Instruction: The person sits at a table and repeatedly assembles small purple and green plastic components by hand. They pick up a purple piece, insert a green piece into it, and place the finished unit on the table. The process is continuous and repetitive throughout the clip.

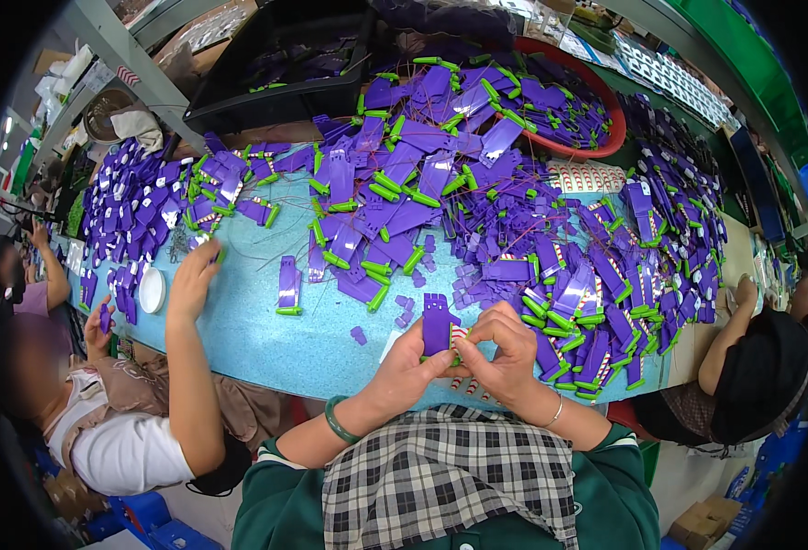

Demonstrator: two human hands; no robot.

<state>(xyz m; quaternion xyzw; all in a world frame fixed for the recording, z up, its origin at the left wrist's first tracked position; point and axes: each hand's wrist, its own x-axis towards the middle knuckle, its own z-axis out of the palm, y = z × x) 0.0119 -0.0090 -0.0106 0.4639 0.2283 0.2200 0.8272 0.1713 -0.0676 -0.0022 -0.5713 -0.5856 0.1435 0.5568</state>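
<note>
In front of me, close to the table's near edge, my left hand (396, 374) is closed on a flat purple plastic part (436, 323) with a green end, its thumb across the lower side. A red-and-white striped sticker (460, 333) lies along the right edge of this part. My right hand (506, 353) pinches at that sticker, thumb and forefinger together; the fingers hide part of it. More striped stickers (471, 389) show just below my hands at the table edge. Purple parts with green ends (573, 316) lie heaped to the right of my hands.
A big pile of purple parts (404, 215) covers the light blue table (239, 344). Behind it stand a black crate (275, 115) and a red basin (616, 128) of parts. A white bowl (152, 291) sits left. Co-workers sit at left (138, 431) and right (761, 376).
</note>
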